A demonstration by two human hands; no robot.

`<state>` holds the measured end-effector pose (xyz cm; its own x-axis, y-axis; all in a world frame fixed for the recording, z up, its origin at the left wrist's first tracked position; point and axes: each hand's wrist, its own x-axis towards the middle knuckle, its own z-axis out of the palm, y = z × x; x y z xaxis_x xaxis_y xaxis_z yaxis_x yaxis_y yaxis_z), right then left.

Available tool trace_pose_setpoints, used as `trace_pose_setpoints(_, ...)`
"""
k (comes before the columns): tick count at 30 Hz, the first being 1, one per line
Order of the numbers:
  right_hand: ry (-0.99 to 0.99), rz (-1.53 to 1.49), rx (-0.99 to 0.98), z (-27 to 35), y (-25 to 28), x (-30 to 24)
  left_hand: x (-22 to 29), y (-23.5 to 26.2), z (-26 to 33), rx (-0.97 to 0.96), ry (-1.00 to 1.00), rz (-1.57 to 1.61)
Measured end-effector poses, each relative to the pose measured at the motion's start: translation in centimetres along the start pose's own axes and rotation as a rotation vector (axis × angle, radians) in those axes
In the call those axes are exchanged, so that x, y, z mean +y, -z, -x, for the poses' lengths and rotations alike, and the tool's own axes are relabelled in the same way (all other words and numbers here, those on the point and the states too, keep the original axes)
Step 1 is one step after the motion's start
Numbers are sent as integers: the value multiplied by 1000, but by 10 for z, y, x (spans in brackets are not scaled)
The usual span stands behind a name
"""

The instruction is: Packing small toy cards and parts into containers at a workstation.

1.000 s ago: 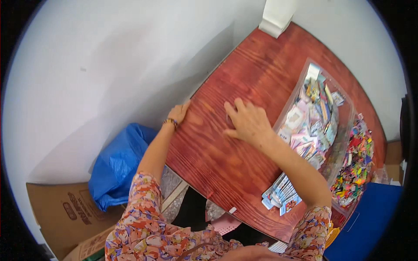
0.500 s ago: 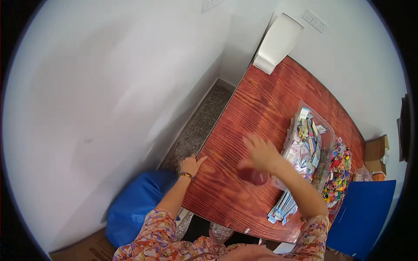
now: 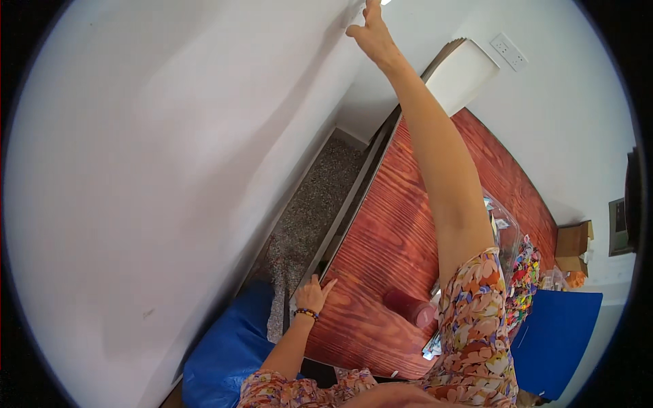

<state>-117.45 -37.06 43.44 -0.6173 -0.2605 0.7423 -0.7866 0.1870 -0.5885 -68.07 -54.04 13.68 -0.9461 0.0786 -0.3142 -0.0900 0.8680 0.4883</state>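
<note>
My left hand (image 3: 313, 296), with a beaded bracelet at the wrist, rests on the left edge of the reddish wood-grain table (image 3: 381, 224). Its thumb is spread over the tabletop and the fingers lie at the edge. My right hand (image 3: 375, 37) is stretched far up to the wall at the top of the view. Thumb and fingers are apart with nothing visible between them, and the fingertips reach the picture's rim. A bit of a white wall fitting (image 3: 386, 2) shows beside them. A dark red cylinder (image 3: 411, 308) lies on its side on the table.
My right arm partly hides a clear plastic box (image 3: 507, 234) of small packets. Colourful small items (image 3: 522, 279) lie beyond it. Around stand a white holder (image 3: 462, 75), a cardboard box (image 3: 573, 248), a blue panel (image 3: 561, 340) and a blue bag (image 3: 231, 347). A socket plate (image 3: 509, 52) is on the wall.
My right hand has swung from above the red cylinder up to the wall, uncovering the cylinder. My left hand stays at the table edge. The view has shifted slightly.
</note>
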Motion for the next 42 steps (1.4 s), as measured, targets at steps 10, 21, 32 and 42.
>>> trace_pose_setpoints(10,-470,462,46,13,35,-19,6,7,0,-80,26,50)
trace_pose_setpoints(21,-475,398,-1023,257,51,-329,-8,-4,-5,-1,52,1)
trace_pose_setpoints(32,-1955,681,-374,737,155,-644,29,-13,40,419,-446,-119)
trace_pose_setpoints(42,-1445,1402,93,950,239,-611,193,-112,91,189,-193,813)
